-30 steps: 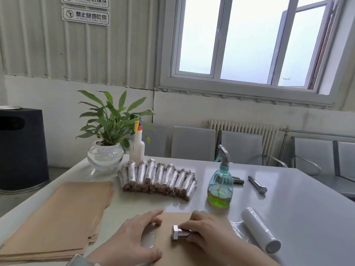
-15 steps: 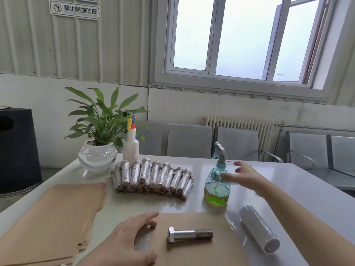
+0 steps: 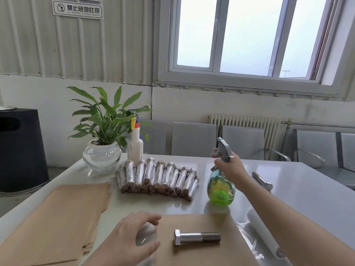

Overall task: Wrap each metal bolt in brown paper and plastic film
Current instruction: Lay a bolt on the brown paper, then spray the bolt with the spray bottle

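Bare metal bolt (image 3: 196, 237), lower centre of the frame, lying on a single sheet of brown paper (image 3: 211, 252) with its hexagonal head to the left and threaded end to the right; neither hand touches it. Left hand (image 3: 132, 237), lower left of centre, fingers loosely spread, hovering at the sheet's left edge and grasping nothing. Right hand (image 3: 229, 167), right of centre, fingers wrapped round the neck of a spray bottle (image 3: 221, 186) (green liquid inside). Roll of plastic film (image 3: 263, 231) at lower right, beside the sheet; stack of brown paper (image 3: 57, 217) at lower left; pile of wrapped bolts (image 3: 157, 177) at centre, on the white table (image 3: 307, 198); potted plant (image 3: 104, 143) behind the pile.
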